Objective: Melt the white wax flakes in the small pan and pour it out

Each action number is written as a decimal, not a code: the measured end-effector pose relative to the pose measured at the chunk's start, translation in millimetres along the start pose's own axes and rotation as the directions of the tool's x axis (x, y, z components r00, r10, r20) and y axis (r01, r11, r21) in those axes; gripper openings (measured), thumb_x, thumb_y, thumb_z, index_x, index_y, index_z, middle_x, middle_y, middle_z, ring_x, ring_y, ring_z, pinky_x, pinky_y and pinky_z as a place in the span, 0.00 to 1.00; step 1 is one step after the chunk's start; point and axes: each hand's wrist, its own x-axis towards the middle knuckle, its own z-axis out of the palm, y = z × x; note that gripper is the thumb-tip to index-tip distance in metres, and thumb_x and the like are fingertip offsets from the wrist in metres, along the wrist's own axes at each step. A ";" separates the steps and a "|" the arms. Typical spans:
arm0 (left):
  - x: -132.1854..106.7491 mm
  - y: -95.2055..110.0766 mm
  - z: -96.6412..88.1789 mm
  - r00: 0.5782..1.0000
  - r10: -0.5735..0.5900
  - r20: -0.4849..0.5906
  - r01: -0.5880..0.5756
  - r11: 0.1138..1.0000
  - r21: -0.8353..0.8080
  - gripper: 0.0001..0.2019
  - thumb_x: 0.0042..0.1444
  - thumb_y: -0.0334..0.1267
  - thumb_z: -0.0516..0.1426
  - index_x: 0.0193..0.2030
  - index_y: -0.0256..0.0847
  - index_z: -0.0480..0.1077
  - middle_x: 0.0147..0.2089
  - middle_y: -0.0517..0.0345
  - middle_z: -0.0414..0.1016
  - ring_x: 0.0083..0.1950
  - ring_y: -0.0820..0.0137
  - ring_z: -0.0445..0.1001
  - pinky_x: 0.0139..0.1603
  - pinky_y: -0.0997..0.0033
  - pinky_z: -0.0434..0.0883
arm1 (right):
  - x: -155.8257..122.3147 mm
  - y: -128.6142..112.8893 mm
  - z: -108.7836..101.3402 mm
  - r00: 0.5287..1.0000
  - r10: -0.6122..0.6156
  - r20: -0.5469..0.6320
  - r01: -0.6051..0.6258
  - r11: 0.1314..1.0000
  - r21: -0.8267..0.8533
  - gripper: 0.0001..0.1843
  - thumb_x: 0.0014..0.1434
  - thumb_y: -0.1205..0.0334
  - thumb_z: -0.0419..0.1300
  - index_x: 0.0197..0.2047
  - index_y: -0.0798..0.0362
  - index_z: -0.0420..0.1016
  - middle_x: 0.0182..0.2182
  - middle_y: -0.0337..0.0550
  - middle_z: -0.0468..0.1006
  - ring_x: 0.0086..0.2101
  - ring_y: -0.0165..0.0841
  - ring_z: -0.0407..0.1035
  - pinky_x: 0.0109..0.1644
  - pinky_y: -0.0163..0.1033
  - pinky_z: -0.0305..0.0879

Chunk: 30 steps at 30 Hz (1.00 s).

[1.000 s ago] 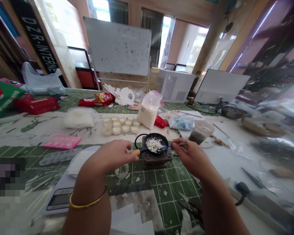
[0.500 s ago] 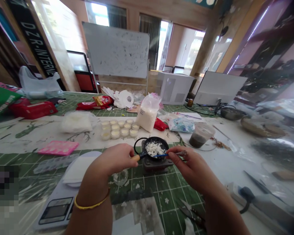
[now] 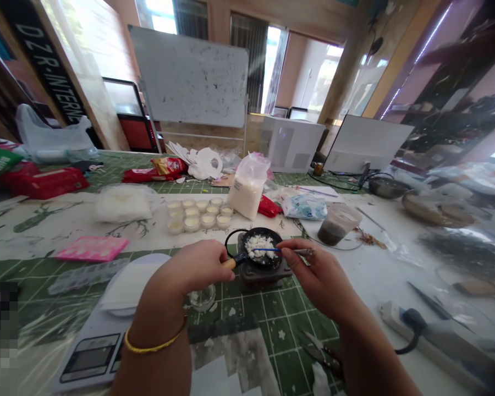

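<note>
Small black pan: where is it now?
Head view, centre: the small black pan sits on a grey burner, its handle gripped by the left hand, while the right hand holds a blue stirrer over it.

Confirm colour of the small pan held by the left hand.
Black pan, tan handle; clearest in the head view.

The left grip (image 3: 194, 267) was closed on the wooden handle (image 3: 230, 264) of a black pan (image 3: 269, 233), which sat on a small stove (image 3: 259, 274) just beyond both grips. The right grip (image 3: 313, 275) pinched a thin stick (image 3: 272, 249), whose blue end reached left of that grip onto white flakes (image 3: 259, 243) in the pan. A glass dish (image 3: 202, 297) lay on the table (image 3: 280, 324) just under the left grip, with a scale (image 3: 93, 355) farther to its left. Beyond the left grip stood small filled cups (image 3: 198, 213). Beyond the right grip stood a tub (image 3: 336, 223).
</note>
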 end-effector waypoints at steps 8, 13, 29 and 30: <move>1.4 -0.6 -1.1 1.000 -0.018 -0.011 0.018 1.000 0.018 0.12 0.41 0.48 0.53 0.26 0.42 0.71 0.23 0.61 0.70 0.25 0.72 0.65 0.23 0.72 0.55 | 3.0 -0.3 5.8 1.000 -0.010 -0.022 0.010 1.000 0.002 0.13 0.60 0.55 0.49 0.43 0.47 0.72 0.39 0.40 0.76 0.40 0.35 0.68 0.46 0.41 0.61; -0.5 -0.4 -0.3 1.000 -0.019 -0.016 0.020 1.000 0.014 0.12 0.41 0.47 0.53 0.25 0.42 0.70 0.23 0.61 0.69 0.25 0.72 0.64 0.23 0.72 0.54 | 4.1 -0.5 8.7 0.996 -0.063 0.064 0.067 0.995 -0.069 0.13 0.61 0.56 0.49 0.43 0.47 0.72 0.39 0.41 0.76 0.41 0.35 0.67 0.47 0.42 0.60; 2.3 -4.6 0.4 1.000 -0.008 -0.018 0.008 1.000 -0.002 0.15 0.42 0.50 0.52 0.26 0.42 0.71 0.23 0.61 0.69 0.25 0.73 0.64 0.23 0.73 0.54 | 13.7 13.1 -2.9 0.998 0.033 -0.051 -0.043 0.974 -0.223 0.16 0.61 0.57 0.47 0.46 0.50 0.72 0.38 0.44 0.77 0.41 0.37 0.68 0.46 0.44 0.59; 2.3 -4.4 0.1 1.000 -0.007 -0.019 0.007 1.000 -0.001 0.14 0.42 0.50 0.52 0.25 0.42 0.70 0.22 0.61 0.69 0.25 0.73 0.63 0.23 0.73 0.54 | 14.6 13.9 -1.2 0.999 0.038 -0.014 -0.040 0.975 -0.216 0.16 0.61 0.57 0.47 0.46 0.49 0.72 0.39 0.44 0.77 0.41 0.38 0.68 0.45 0.44 0.60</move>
